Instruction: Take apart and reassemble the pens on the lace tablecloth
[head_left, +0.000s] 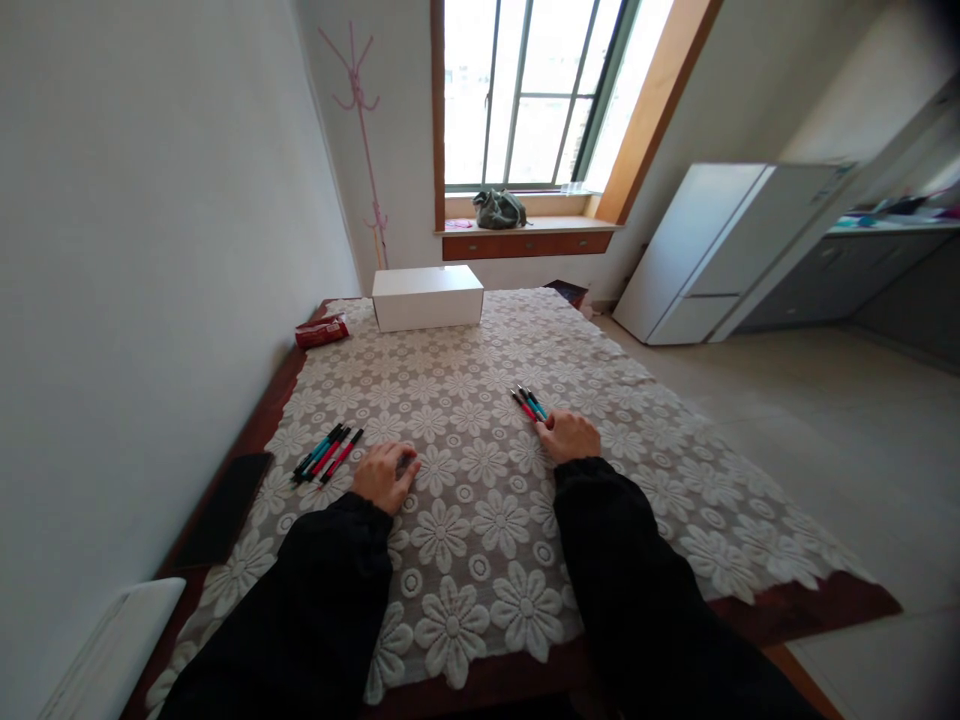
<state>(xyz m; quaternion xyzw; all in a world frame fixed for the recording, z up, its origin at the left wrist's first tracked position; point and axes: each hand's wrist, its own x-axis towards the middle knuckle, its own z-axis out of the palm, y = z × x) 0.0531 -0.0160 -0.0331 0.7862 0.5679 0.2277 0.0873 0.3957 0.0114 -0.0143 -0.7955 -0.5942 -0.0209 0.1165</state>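
My left hand (384, 475) rests on the lace tablecloth (480, 510), its fingers loosely curved and the thumb apart, with nothing visible in its grasp. Just left of it lies a group of pens (327, 455) in red, teal and black, side by side and slanted. Farther right, my right hand (570, 437) is closed around the near ends of a few red and teal pens (531, 402). Their tips point away from me, and my fingers hide the other ends.
A white box (429, 298) stands at the table's far end, beside a red packet (322, 331). Along the left edge lie a black flat object (225, 508) and a white object (112, 650). Beyond the table are a fridge (705, 250) and a pink coat stand (363, 130).
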